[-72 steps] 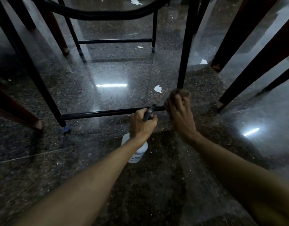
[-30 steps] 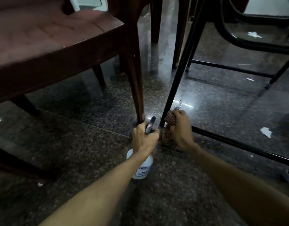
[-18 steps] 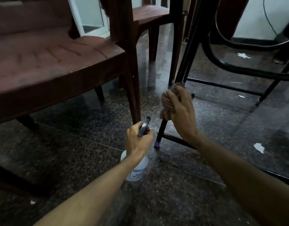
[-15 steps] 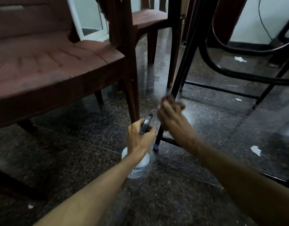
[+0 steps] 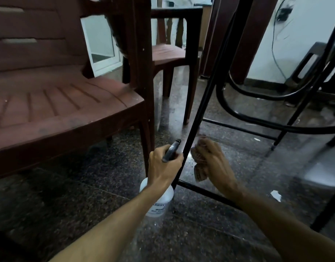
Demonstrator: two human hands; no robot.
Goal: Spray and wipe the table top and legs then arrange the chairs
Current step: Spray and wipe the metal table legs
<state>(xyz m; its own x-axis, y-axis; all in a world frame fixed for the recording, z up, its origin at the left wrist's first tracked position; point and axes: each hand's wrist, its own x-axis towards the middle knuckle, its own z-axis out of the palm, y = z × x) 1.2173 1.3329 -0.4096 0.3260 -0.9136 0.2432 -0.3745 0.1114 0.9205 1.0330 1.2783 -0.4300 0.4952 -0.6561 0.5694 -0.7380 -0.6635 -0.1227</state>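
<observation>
While the left hand (image 5: 164, 163) keeps a clenched grip on the spray bottle (image 5: 157, 200), the right hand (image 5: 214, 163) grasps a checked cloth (image 5: 198, 160) beside the black table leg (image 5: 198, 114).

At frame centre the bottle's dark nozzle (image 5: 171, 150) points up toward the slanted leg, which runs between the two hands; the cloth, blurred, sits just right of it, and whether it touches the metal cannot be told. From the leg's foot a low black crossbar (image 5: 204, 191) runs to the lower right, passing under the right wrist. Close on the left, the front leg of a brown plastic chair (image 5: 59, 103) stands just beside the left hand, its seat filling the left of the frame. A second brown chair (image 5: 168, 53) stands at upper centre. A curved black hoop (image 5: 238, 110) and further black legs cross the right side. Open granite floor (image 5: 77, 186) lies at lower left, with a white paper scrap (image 5: 275, 195) at the right.
</observation>
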